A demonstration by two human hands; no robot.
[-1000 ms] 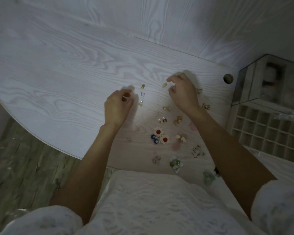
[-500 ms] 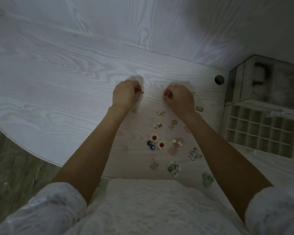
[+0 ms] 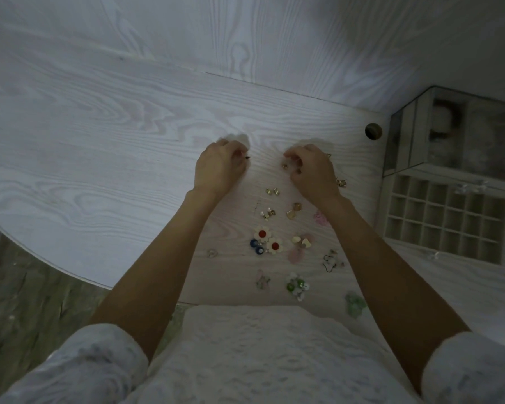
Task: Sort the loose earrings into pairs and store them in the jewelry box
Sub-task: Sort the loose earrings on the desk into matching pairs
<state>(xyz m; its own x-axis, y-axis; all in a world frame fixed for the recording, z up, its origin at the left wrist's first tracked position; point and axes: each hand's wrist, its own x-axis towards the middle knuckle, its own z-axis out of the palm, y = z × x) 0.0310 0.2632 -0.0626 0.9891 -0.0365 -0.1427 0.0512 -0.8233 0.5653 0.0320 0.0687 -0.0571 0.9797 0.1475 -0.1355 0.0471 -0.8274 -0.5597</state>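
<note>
Loose earrings point(image 3: 274, 246): scattered on the table point(image 3: 99, 141) between the forearms.
Left hand point(image 3: 217, 167): fingers curled, pinching something small.
Right hand point(image 3: 311, 170): fingers curled over a gold stud point(image 3: 285, 166); pinch cleanly.
Jewelry box point(image 3: 443, 220): open, far right.

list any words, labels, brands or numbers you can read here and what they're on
None: no readable text shows anywhere.
The jewelry box and the clear case behind it show no label that can be made out; the case's contents are blurred.
The earrings and the table show no lettering.
</note>
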